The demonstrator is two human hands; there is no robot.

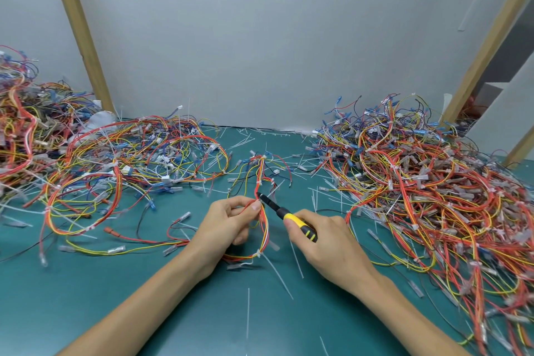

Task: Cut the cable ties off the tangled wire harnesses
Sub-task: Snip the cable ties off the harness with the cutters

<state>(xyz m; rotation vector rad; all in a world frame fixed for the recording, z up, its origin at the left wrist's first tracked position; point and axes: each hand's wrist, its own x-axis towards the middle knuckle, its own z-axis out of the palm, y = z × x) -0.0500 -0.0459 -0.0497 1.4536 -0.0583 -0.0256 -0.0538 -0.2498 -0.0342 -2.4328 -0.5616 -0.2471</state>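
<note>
Green mat (202, 312); left hand (228, 221) pinches red-yellow harness (265, 230) (white ties (258, 254)), right hand (326, 240) grips cutters (289, 215).

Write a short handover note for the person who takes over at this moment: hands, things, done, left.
Left hand pinches one wire harness over the green mat.
Right hand grips the yellow-handled cutter, its tip at that harness.
Done: cut tie pieces lie scattered on the mat.
Left: the harness carries a white tie near the left wrist; the left pile and the right pile also show ties.
</note>
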